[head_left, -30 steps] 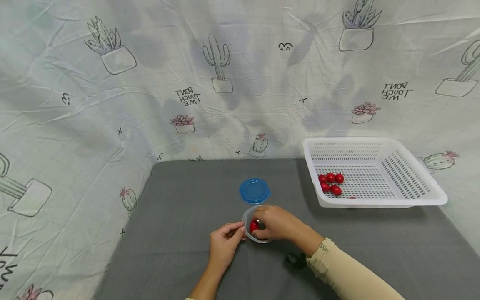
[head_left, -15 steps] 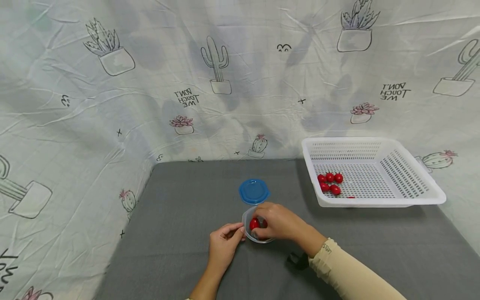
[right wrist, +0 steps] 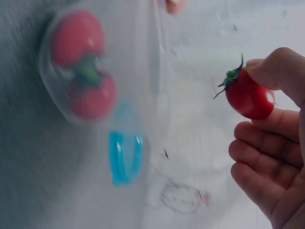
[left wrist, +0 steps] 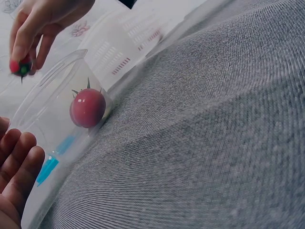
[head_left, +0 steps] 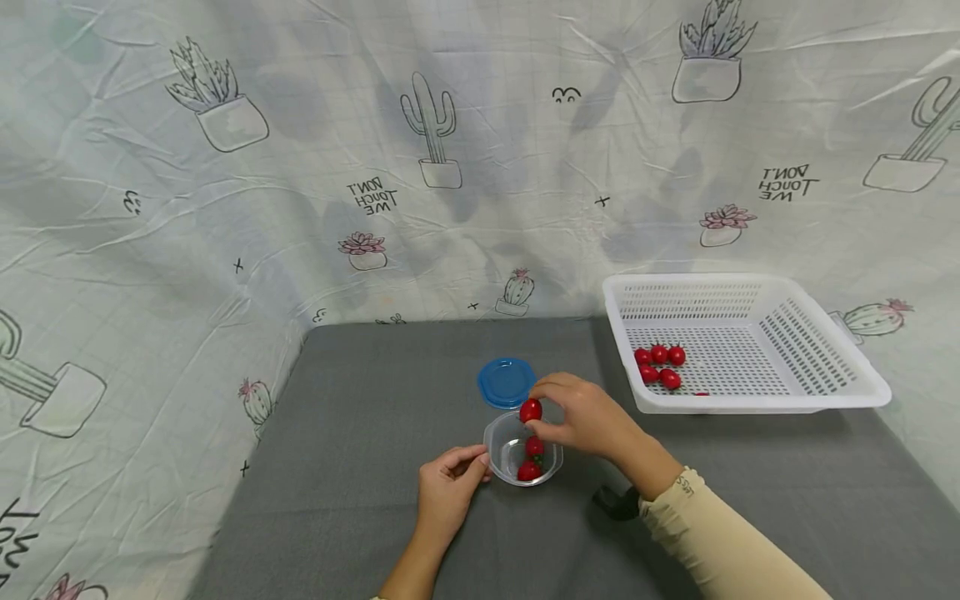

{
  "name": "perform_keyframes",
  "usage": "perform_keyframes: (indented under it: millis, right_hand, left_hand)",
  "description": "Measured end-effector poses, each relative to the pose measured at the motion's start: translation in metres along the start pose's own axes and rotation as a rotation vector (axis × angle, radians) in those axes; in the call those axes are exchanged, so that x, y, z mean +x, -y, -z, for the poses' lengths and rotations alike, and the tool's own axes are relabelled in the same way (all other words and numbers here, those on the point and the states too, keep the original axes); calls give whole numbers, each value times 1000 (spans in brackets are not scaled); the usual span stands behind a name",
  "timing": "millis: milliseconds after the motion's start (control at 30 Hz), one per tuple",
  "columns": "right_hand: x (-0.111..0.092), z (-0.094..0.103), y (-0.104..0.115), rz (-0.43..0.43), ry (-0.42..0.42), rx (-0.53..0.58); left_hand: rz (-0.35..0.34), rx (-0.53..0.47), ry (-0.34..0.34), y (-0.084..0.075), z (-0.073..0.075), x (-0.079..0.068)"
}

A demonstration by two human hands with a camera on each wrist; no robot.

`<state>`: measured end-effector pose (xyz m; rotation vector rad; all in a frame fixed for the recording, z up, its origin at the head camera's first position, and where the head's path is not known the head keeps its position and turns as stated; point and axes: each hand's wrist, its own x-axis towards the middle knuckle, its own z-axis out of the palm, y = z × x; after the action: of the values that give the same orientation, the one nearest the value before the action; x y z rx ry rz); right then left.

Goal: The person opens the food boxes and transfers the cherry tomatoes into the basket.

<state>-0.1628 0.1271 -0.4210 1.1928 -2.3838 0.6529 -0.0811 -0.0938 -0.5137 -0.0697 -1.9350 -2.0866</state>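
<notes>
A small clear plastic container (head_left: pixel 510 457) stands on the grey cloth with two cherry tomatoes (head_left: pixel 529 472) inside, along its right side. At its left edge my left hand (head_left: pixel 448 492) holds the rim between thumb and fingers; in the left wrist view its curled fingers (left wrist: pixel 29 160) lie beside the clear wall. Above the container's far rim, my right hand (head_left: pixel 592 417) pinches another cherry tomato (head_left: pixel 530 410) between thumb and fingertips. Its green stem shows in the right wrist view, where the tomato (right wrist: pixel 250 95) is apart from the container.
A blue lid (head_left: pixel 506 383) lies flat just behind the container. At the right back stands a white perforated basket (head_left: pixel 757 403) with several cherry tomatoes (head_left: pixel 670 379) in its left corner. A patterned curtain (head_left: pixel 450 233) hangs behind the grey cloth (head_left: pixel 360 450).
My right hand has come up out of the container, back and to the right, with a cherry tomato in its fingers. The two tomatoes inside are now uncovered. My left hand stays at the rim.
</notes>
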Motion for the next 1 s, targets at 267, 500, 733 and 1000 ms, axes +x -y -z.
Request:
perform_keyframes:
  millis: [267,500,733,1000]
  right_hand:
    - [-12,30,-39,-134,-179,-56]
    - [-34,55,-74,-394,-193,-123]
    - [-52,80,-97,-724,-45,-142]
    - [-54,95,-116,-922,156,-147]
  left_hand:
    - [11,15,-8,0,-1,0]
    - [-26,-22,20,1,2,0]
    - [-37,-19,34,2,3,1]
    - [-43,-27,30,4,3,1]
